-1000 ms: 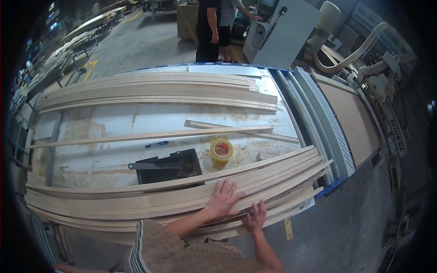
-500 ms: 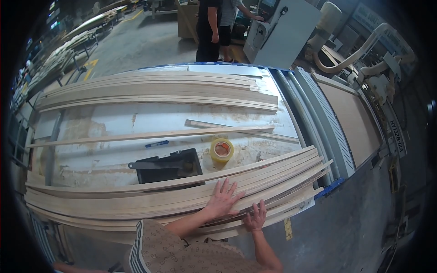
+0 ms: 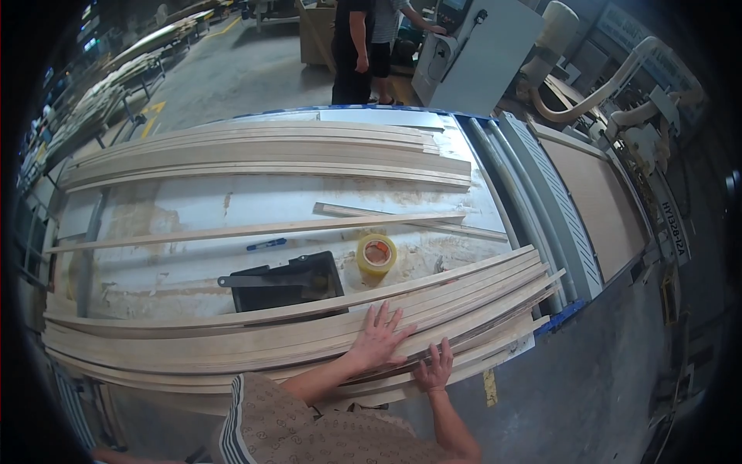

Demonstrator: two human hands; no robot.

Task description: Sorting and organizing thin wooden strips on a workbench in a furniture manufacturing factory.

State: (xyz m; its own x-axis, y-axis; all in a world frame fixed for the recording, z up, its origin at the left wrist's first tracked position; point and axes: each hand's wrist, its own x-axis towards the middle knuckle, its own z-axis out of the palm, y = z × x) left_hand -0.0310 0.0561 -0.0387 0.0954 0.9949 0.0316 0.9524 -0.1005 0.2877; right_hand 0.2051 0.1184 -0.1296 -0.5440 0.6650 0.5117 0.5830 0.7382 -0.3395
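Note:
A near stack of long pale wood strips (image 3: 232, 344) runs across the front of the work table. My left hand (image 3: 379, 338) lies flat on top of it, fingers spread. Close by on the right, my right hand (image 3: 434, 370) touches the stack's near edge, its fingers stretched upward and apart; the underside of that hand is hidden. Some strips at the right end stick out unevenly, with dark gaps between them. Just beyond the stack stand a roll of yellowish tape (image 3: 376, 255) and a black tray (image 3: 270, 298) with a dark flat-handled tool (image 3: 263, 280) across it.
Another stack of wood strips (image 3: 270, 155) lies at the far side. Between the stacks are a single strip (image 3: 255, 232), a thin metal-looking bar (image 3: 479, 232) and a blue pen (image 3: 267, 244). Metal rollers (image 3: 514, 185) edge the table's right. Two people (image 3: 355, 54) stand beyond, beside a machine cabinet (image 3: 479, 62).

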